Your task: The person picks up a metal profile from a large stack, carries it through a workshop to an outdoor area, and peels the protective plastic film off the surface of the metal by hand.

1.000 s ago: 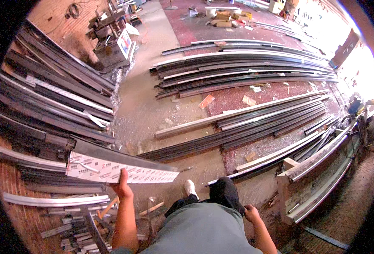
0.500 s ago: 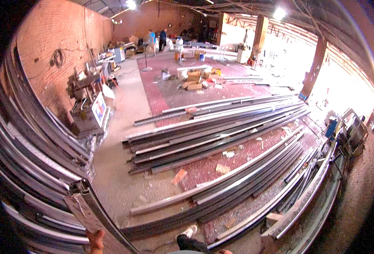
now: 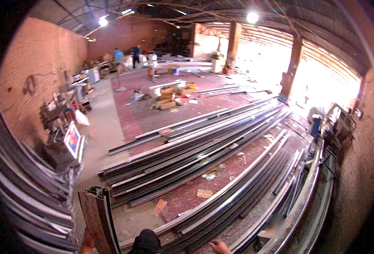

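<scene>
My left hand (image 3: pixel 86 243) shows at the bottom edge, shut on a long metal profile (image 3: pixel 96 213). The profile points away from me, so its brown film-covered face and dark hollow end fill the lower left. Only the top of my right hand (image 3: pixel 220 247) shows at the bottom edge, beside my dark trouser knee (image 3: pixel 145 241). It touches nothing I can see, and its fingers are cut off by the frame.
Long metal profiles lie in piles (image 3: pixel 195 154) across the floor, and more fill a rack (image 3: pixel 26 199) on my left. Cardboard boxes (image 3: pixel 170 94) stand mid-hall and a workbench (image 3: pixel 55 114) stands by the brick wall. Two people (image 3: pixel 125 55) are far back. A machine (image 3: pixel 339 122) is at right.
My view has lifted from the floor to the whole hall. The profile in my left hand has swung from lying crosswise to pointing forward, and both hands have dropped to the bottom edge.
</scene>
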